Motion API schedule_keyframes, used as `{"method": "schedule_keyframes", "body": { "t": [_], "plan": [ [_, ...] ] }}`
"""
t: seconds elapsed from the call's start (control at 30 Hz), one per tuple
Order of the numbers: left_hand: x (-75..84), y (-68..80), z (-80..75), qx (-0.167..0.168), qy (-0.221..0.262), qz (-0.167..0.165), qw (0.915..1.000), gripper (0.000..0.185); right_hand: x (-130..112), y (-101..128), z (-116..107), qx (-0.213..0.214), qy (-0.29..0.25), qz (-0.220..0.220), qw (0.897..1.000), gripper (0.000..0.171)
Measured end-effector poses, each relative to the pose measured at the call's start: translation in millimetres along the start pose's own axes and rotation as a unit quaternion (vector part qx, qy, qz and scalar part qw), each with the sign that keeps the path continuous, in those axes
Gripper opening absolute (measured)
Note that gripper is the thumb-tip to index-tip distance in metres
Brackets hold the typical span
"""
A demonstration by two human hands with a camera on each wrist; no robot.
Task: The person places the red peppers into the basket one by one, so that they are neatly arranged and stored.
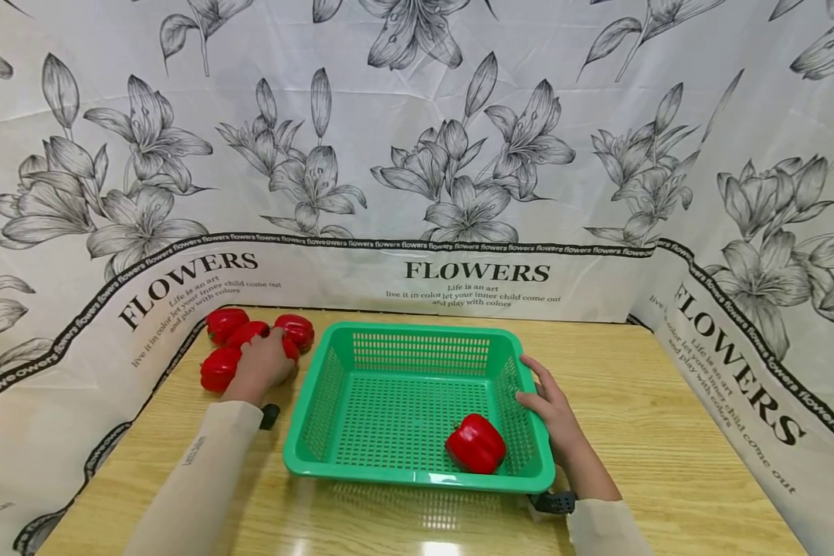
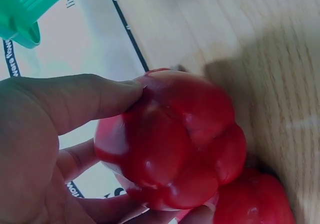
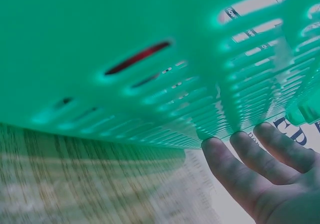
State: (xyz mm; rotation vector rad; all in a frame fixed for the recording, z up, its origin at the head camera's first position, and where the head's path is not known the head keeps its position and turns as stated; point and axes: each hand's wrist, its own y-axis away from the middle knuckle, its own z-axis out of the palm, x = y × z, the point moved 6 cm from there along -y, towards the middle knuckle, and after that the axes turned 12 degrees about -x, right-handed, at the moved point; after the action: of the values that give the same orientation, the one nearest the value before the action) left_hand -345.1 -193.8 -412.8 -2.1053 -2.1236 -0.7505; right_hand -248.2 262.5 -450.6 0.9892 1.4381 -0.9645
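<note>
The left hand [image 1: 264, 363] grips a red pepper [image 2: 170, 139] left of the green basket [image 1: 417, 479]; the pepper could slip and roll. The right hand [image 1: 552, 413] lies flat against the basket's right wall.

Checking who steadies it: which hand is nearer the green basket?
Right. The right hand rests against the green basket at its right wall; the left hand grips a red pepper beside it.

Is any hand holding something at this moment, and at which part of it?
The left hand grips a red pepper round its sides, thumb on one side. The right hand only rests straight fingers against the green basket at its right wall.
</note>
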Motion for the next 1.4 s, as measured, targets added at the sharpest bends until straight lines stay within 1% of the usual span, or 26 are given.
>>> {"method": "schedule_keyframes", "body": {
  "t": [0.23, 0.33, 0.57, 0.7, 0.9, 1.1, 1.27, 1.4],
  "plan": [
    [4.3, 5.2, -5.9, 0.001, 0.023, 0.003, 0.9997, 0.067, 0, 0, 0, 0.002, 0.002, 0.001, 1.000, 0.063],
    [9.0, 9.3, -11.9, 0.013, 0.027, 0.013, 0.9995, 0.066, 0, 0, 0, 0.001, 0.002, 0.000, 1.000, 0.063],
    [22.2, 16.5, -25.2, 0.060, 0.003, 0.043, 0.9972, 0.060, -1, 0, 0, -0.001, -0.002, -0.003, 1.000, 0.063],
    [27.1, 19.4, -29.3, 0.078, -0.002, 0.059, 0.9952, 0.060, 0, 0, 0, -0.002, -0.001, -0.003, 1.000, 0.063],
    [37.1, 25.7, -35.8, 0.097, -0.004, 0.083, 0.9918, 0.057, 0, -1, 0, -0.003, 0.000, -0.003, 1.000, 0.063],
    [50.3, 30.6, -42.1, 0.119, -0.024, 0.101, 0.9874, 0.055, 1, -1, -1, -0.001, 0.002, -0.004, 1.000, 0.063],
    [59.9, 33.4, -43.7, 0.129, -0.029, 0.111, 0.9850, 0.054, 1, -1, -1, -0.002, 0.002, -0.003, 1.000, 0.063],
    [66.2, 36.1, -44.6, 0.134, -0.027, 0.109, 0.9846, 0.053, 1, -1, -1, -0.003, 0.002, -0.004, 1.000, 0.063]
  ]
}}
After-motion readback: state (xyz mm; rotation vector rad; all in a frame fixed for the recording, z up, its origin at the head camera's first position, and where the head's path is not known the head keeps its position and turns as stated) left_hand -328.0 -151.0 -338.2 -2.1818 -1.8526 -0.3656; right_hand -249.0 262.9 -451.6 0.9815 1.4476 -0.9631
